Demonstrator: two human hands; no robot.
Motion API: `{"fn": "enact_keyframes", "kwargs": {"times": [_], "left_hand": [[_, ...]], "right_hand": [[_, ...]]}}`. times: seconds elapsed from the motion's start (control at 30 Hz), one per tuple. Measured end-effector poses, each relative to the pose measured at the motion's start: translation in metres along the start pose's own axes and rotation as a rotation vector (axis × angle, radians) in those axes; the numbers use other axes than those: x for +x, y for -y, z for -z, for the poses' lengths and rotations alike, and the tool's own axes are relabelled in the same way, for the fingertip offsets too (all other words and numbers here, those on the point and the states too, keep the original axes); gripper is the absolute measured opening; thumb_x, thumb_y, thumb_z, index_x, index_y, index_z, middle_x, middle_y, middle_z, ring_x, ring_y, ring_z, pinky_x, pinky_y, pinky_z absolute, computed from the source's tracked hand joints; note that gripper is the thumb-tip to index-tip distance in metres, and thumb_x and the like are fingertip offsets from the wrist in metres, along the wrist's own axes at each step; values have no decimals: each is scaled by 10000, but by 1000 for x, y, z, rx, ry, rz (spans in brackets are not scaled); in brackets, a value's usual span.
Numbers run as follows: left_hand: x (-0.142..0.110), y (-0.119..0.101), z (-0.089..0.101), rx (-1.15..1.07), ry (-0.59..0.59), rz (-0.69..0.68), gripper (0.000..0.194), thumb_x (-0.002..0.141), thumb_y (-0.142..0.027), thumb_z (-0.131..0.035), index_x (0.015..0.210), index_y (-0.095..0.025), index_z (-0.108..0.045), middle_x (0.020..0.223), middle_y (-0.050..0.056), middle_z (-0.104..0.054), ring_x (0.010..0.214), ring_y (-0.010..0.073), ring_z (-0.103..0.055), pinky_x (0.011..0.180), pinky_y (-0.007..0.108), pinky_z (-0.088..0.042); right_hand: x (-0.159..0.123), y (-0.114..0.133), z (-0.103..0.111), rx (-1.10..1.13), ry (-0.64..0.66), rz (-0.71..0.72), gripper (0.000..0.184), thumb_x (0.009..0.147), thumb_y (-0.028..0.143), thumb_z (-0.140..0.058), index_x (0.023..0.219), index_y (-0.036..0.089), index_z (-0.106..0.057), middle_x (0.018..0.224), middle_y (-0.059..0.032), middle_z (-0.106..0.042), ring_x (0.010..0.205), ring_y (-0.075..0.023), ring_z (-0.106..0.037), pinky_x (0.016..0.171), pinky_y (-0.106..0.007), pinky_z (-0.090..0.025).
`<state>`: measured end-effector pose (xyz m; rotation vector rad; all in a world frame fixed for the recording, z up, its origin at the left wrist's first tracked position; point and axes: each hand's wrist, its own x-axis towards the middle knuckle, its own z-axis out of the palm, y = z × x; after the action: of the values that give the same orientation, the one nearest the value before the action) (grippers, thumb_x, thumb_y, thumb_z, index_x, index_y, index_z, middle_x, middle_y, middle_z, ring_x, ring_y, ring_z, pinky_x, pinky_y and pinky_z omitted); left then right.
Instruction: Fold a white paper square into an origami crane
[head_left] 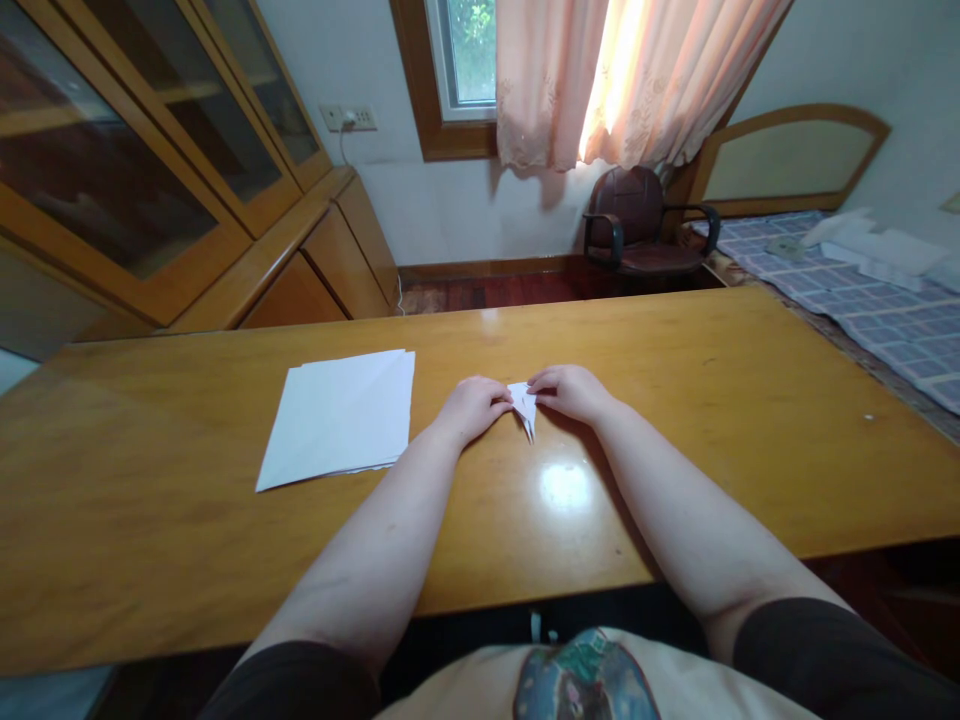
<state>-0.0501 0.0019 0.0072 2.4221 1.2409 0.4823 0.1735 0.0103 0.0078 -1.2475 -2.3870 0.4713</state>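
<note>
A small folded white paper piece (525,406) lies on the wooden table (750,430) between my two hands. My left hand (472,408) has its fingers curled and pinches the paper's left side. From the right, my right hand (571,390) pinches the paper's upper right edge with closed fingers. A pointed tip of the paper sticks out toward me below the fingers. Both hands rest on the tabletop.
A stack of white paper sheets (341,415) lies on the table left of my hands. A wooden glass-door cabinet (150,170) stands at the left. Behind the table are a dark armchair (637,225), a curtained window (600,70) and a bed (885,290) at the right.
</note>
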Motion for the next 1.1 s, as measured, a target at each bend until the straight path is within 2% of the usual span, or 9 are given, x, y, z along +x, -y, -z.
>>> {"fn": "enact_keyframes", "kwargs": {"times": [0.17, 0.3, 0.43, 0.57, 0.7, 0.93, 1.0, 1.1], "left_hand": [[0, -7, 5, 78, -2, -17, 196, 868, -323, -540, 884, -247, -720, 889, 24, -720, 870, 190, -607, 862, 331, -436], [1, -12, 4, 52, -53, 42, 228, 890, -305, -492, 956, -247, -703, 923, 24, -719, 866, 186, -608, 900, 341, -425], [3, -12, -1, 9, -111, 138, 255, 876, -305, -507, 1042, -233, -687, 929, 43, -722, 883, 210, -609, 879, 354, -446], [5, -9, -5, -63, -120, 214, 293, 831, -271, -564, 1102, -224, -666, 911, 33, -730, 892, 210, -622, 878, 351, -460], [7, -7, -9, -105, -139, 243, 302, 817, -258, -578, 1102, -214, -668, 906, 29, -735, 890, 210, -633, 883, 355, -464], [8, -4, -11, -177, -134, 290, 305, 809, -238, -586, 1103, -204, -658, 880, 19, -737, 882, 196, -656, 987, 381, -414], [7, -8, -9, -153, -141, 290, 334, 807, -231, -588, 1137, -195, -634, 935, 34, -730, 915, 198, -652, 998, 382, -412], [3, -23, -9, 23, -166, 202, 343, 837, -236, -547, 1172, -192, -610, 1186, 83, -652, 1114, 232, -575, 1018, 393, -402]], "right_hand": [[-2, 8, 7, -87, 51, -104, 202, 807, 376, -633, 938, 278, -752, 958, -11, -740, 888, -189, -663, 768, -265, -460], [0, 7, 6, 26, 30, -159, 269, 843, 391, -594, 1058, 288, -720, 954, -7, -741, 830, -163, -661, 733, -242, -449], [3, 5, 0, 80, 20, -260, 185, 821, 363, -625, 863, 235, -752, 851, -16, -731, 746, -152, -628, 659, -237, -422], [6, 3, -3, 81, 3, -368, 192, 777, 359, -664, 724, 182, -716, 760, -32, -685, 683, -138, -577, 608, -234, -395], [6, 3, -3, 107, 1, -345, 182, 773, 331, -655, 687, 175, -688, 761, -34, -671, 674, -128, -558, 617, -230, -391], [6, 9, -9, 129, -42, -428, 194, 738, 384, -680, 757, 192, -698, 735, -13, -663, 637, -122, -544, 558, -226, -356], [7, 8, -12, 134, -38, -447, 203, 746, 393, -672, 759, 192, -700, 734, -16, -669, 642, -126, -554, 562, -229, -357], [9, 6, -15, 126, -33, -459, 197, 747, 386, -670, 744, 190, -693, 724, -15, -667, 640, -127, -560, 564, -232, -358]]}}
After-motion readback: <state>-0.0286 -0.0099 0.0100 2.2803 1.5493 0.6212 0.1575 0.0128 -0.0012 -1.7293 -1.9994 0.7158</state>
